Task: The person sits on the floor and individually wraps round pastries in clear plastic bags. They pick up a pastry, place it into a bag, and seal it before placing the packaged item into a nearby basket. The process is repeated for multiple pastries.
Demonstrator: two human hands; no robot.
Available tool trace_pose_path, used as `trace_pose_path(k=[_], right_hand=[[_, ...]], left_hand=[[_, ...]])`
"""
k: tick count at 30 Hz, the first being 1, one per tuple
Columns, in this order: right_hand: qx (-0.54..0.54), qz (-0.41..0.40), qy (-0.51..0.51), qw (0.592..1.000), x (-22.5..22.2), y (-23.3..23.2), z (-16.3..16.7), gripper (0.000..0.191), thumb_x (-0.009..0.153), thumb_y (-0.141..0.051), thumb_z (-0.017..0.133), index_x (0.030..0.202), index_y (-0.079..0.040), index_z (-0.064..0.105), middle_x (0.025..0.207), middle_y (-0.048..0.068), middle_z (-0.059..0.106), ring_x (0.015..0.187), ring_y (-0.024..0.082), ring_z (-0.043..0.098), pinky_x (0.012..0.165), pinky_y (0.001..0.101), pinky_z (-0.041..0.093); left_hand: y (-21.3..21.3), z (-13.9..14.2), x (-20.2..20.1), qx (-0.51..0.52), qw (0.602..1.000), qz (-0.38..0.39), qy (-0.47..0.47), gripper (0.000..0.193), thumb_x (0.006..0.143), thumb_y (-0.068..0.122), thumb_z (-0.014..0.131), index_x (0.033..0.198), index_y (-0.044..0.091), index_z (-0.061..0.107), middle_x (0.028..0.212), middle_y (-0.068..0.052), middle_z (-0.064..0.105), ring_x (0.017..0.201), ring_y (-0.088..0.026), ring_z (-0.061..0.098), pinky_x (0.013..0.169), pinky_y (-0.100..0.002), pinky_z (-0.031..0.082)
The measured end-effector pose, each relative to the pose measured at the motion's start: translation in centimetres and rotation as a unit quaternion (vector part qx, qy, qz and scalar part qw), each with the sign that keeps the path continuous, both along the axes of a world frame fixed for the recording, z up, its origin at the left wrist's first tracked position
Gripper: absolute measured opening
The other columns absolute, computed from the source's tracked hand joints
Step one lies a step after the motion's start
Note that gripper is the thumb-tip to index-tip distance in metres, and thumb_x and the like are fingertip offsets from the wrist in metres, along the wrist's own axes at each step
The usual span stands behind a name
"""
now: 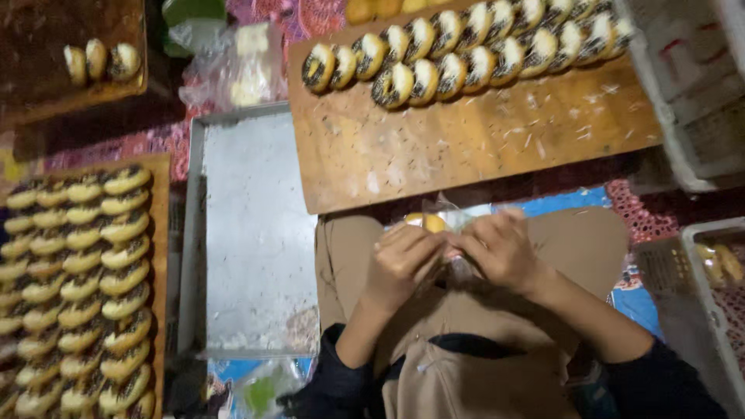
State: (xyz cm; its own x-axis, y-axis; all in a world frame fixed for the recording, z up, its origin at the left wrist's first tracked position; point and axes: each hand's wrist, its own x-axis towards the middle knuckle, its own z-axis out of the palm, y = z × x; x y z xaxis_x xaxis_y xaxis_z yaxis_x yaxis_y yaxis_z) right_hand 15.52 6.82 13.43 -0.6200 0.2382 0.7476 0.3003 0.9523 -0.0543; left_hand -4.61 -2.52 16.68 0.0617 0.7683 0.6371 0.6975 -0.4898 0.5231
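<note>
A clear plastic bag sits between both hands, just above the person's lap, with a golden-yellow doughnut showing through its upper left part. The film is thin and crinkled, catching a little light near the top edge.

The left hand and the right hand meet over the bag. The fingers of the left hand are pressed together and pinch the plastic at the doughnut's lower side; the right hand's fingers are curled tight on the film just beside them, so the two grips almost touch.

Most of the doughnut is hidden behind the left hand, and its topping cannot be made out. The lower part of the bag disappears under the hands.

A wooden board lies just beyond the knees, carrying two rows of doughnuts with chocolate sprinkles along its far edge. To the left lies a bare metal tray, and further left another wooden board packed with doughnuts, cut off by the frame. A white plastic crate is partly visible at the right edge.
</note>
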Motion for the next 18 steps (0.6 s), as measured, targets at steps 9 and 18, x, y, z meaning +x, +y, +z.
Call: trace_pose_path(k=[9,18], right_hand=[[-0.552,-0.078,-0.205,0.805,6.3,6.1,-7.8,0.071,0.093,-0.024,0.070,0.157,-0.010,0.045,0.143,0.015,0.058,0.127,0.029,0.059,0.105,0.0414,0.046],[-0.720,0.153,0.407,0.540,-10.4,2.1,-14.3,0.034,0.105,-0.007,0.080,0.085,0.005,0.056,0.119,0.016,0.056,0.098,0.021,0.049,0.090,0.0372,0.038]], left_hand=[[-0.1,-1.1,-1.7,-0.024,0.956,0.157,-0.248,0.008,0.099,0.009,0.063,0.097,0.001,0.062,0.110,-0.017,0.059,0.096,-0.026,0.069,0.077,-0.034,0.056],[0.9,-10.2,-6.6,-0.156,0.848,0.251,-0.441,0.008,0.096,0.007,0.072,0.094,-0.001,0.071,0.080,-0.004,0.070,0.071,-0.010,0.062,0.063,-0.025,0.047]])
